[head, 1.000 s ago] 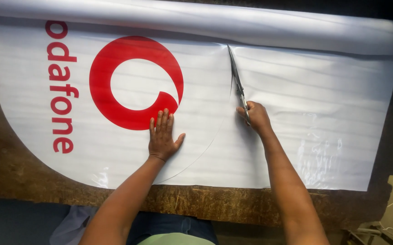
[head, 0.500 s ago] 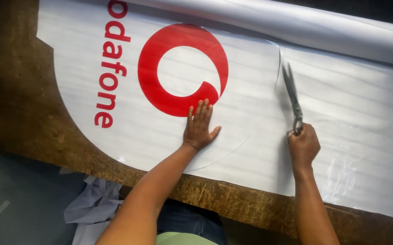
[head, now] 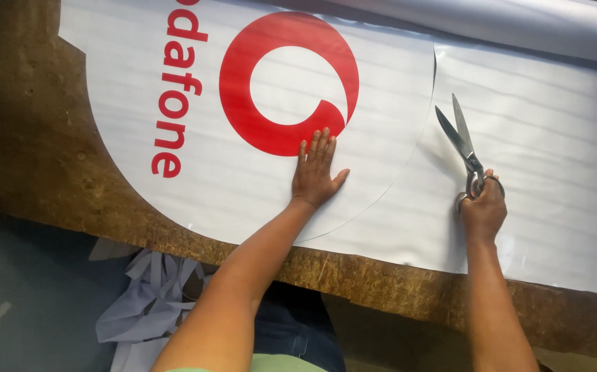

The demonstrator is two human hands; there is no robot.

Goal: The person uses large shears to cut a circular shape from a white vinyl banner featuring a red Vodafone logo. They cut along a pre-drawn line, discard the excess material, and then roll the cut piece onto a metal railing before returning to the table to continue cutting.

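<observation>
Left hand [head: 317,173] flat, fingers released, pinning white printed sheet [head: 243,179]; right hand [head: 482,210] grasps open scissors [head: 465,148]: follow the curve.

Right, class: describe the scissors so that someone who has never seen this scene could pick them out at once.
Start at the white printed sheet spread over the brown worktable, and move right past the red ring mark and the flat left hand. The scissors are in the right hand, above the plain white part. They are the only metal thing there, with long silver blades parted.
</observation>
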